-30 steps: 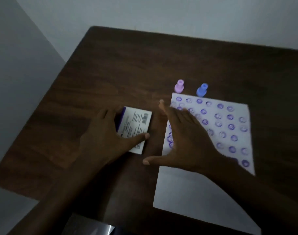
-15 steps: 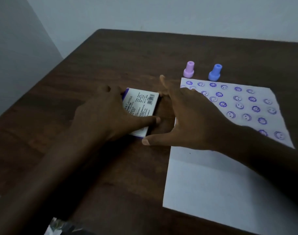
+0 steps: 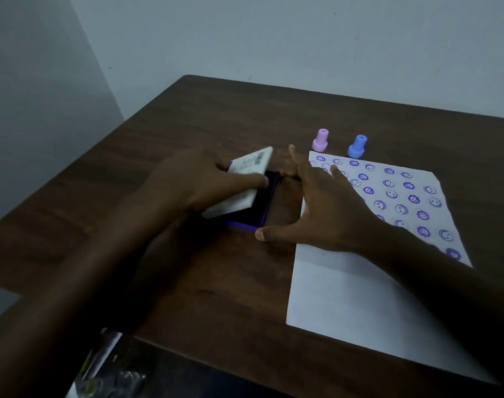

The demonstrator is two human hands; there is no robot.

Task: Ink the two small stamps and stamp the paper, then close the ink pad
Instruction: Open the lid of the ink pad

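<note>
Left hand point(image 3: 204, 182) clamped over the white lid point(image 3: 239, 182), tilting it up off the ink pad point(image 3: 262, 202) near the desk's point(image 3: 187, 116) left middle, apparently to expose the dark ink. Right hand point(image 3: 325, 205) spread wide, gripping nothing, thumb and fingers bracing the pad's right edge, likely to keep it from sliding. Paper point(image 3: 359, 282) along the right side, already covered in prints. Pink stamp point(image 3: 320, 140) and blue stamp point(image 3: 357, 147) upright just beyond the paper's far edge, within easy reach.
</note>
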